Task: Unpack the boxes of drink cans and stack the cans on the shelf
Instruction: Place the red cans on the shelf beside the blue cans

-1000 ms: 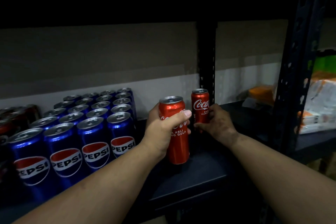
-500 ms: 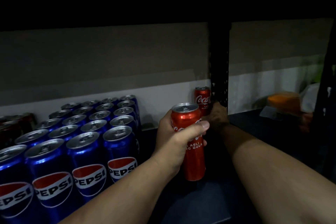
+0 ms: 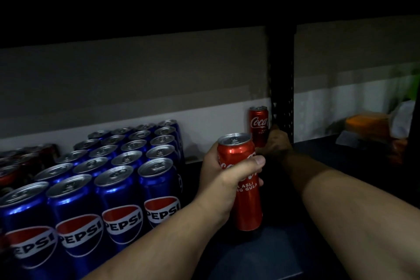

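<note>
My left hand [image 3: 225, 177] grips a tall red Coca-Cola can [image 3: 244, 202] around its upper half, upright, its base low over the dark shelf board [image 3: 261, 254]. My right hand [image 3: 276, 143] reaches deep into the shelf and holds a second red Coca-Cola can [image 3: 258, 124] from its right side. That can stands upright at the back, next to the black upright post [image 3: 281, 79]. Its lower part is hidden behind the near can and my fingers.
A block of blue Pepsi cans [image 3: 113, 166] in several rows fills the shelf's left side, close to my left forearm. Dark red cans [image 3: 20, 161] sit at the far left. Orange and white packages [image 3: 372, 127] lie on the neighbouring shelf to the right, past the post.
My right hand has pushed its can from beside the near can to the back of the shelf by the post. The left hand's can has stayed about where it was; the camera came closer.
</note>
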